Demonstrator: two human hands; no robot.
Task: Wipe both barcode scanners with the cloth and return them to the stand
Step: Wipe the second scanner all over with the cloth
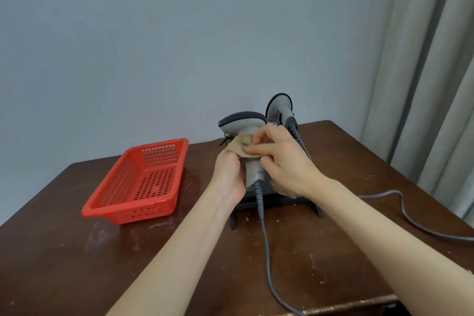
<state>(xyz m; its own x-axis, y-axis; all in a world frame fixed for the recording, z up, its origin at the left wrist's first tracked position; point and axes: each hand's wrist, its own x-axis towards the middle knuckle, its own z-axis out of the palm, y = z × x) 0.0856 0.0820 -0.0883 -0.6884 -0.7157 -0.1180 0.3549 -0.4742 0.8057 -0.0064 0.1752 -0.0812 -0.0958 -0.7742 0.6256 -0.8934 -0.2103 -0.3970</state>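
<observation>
A grey barcode scanner point(242, 122) with a dark top is held upright above the black stand point(272, 201). My left hand point(228, 174) grips its handle from the left. My right hand point(280, 159) holds a tan cloth point(239, 146) against the upper handle, with a tuft of cloth showing below the palm. A second grey scanner point(279, 108) sits behind, in the stand, its head up. Grey cables point(265, 241) run from both scanners over the table.
A red perforated plastic basket point(139, 182) stands left of the stand on the dark wooden table point(77, 251). A cable trails to the right edge. Grey wall behind, curtain at the right.
</observation>
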